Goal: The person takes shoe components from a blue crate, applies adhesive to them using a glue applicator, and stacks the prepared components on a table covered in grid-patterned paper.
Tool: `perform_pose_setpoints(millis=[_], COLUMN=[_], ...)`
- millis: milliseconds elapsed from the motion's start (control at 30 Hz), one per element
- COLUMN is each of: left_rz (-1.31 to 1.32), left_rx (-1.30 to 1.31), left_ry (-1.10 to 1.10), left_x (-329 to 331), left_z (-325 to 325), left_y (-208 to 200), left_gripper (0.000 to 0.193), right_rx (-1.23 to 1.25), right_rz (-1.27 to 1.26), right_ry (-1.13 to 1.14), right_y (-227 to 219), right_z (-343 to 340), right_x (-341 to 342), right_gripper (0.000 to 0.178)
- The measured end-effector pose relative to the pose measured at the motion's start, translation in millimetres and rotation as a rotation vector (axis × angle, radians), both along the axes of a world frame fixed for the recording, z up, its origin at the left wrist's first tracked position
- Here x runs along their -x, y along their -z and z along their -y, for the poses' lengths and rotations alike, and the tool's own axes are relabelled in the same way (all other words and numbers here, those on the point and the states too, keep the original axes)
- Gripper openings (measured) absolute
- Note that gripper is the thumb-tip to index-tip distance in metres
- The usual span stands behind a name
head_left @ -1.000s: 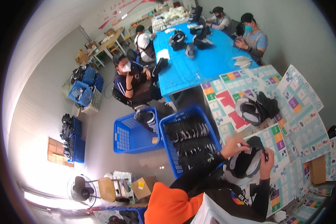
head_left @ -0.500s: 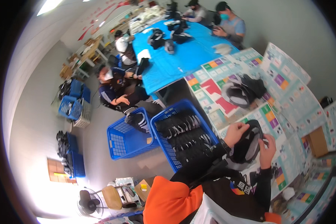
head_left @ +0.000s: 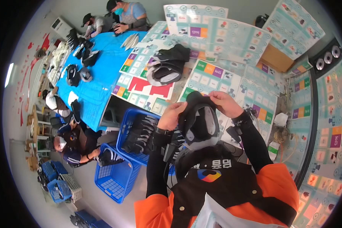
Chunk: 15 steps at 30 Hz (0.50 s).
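Observation:
Between my two hands I hold a black and grey shoe upper (head_left: 200, 132), its opening facing up toward me. My left hand (head_left: 172, 116) pinches its left edge near the far end. At the upper right, my right hand (head_left: 225, 104) grips the same rim with thumb and fingers. Just beyond, on the sheet-covered table (head_left: 192, 86), lie more black and grey shoe uppers (head_left: 167, 64), piled together. Red cut-out shapes (head_left: 150, 88) show on the sheets to the left of my hands.
A blue basket (head_left: 121, 131) of black shoe uppers stands left of my left forearm; another blue basket (head_left: 117, 184) sits beside it on the floor. A blue-covered table (head_left: 98, 72) with shoe uppers adjoins mine, with several people around it. Upright printed boards (head_left: 235, 41) line the far side.
My view has swung to the right, so the blue table and baskets now appear further left. Both hands still hold the shoe upper, now in front of my chest.

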<state>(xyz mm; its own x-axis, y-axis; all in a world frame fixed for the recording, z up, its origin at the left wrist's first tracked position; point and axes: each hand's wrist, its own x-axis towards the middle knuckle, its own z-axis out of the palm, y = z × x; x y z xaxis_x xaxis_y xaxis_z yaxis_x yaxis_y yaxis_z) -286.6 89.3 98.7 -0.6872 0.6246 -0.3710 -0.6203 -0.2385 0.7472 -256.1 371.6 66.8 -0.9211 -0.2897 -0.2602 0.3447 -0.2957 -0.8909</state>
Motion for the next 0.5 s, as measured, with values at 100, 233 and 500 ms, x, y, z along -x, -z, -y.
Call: perform_pose_setpoints(millis=[100,233,500], left_rz=[0.012,-0.118,-0.594], left_rx=[0.085,0.151,0.364], left_ry=[-0.078,-0.082,-0.236], left_x=[6,2,-24], left_z=[-8,-21,8], left_y=[13,8,19], left_gripper=[0.034,0.029,0.078], right_rx=[-0.59,-1.135,-0.9], right_rz=[-0.717,-1.024,-0.458], right_ry=[0.225,0.282,0.773], right_y=[-38,-50,9], right_z=[25,39,-27], right_x=[-15,-25,-7], right_gripper=[0.036,0.048,0.028])
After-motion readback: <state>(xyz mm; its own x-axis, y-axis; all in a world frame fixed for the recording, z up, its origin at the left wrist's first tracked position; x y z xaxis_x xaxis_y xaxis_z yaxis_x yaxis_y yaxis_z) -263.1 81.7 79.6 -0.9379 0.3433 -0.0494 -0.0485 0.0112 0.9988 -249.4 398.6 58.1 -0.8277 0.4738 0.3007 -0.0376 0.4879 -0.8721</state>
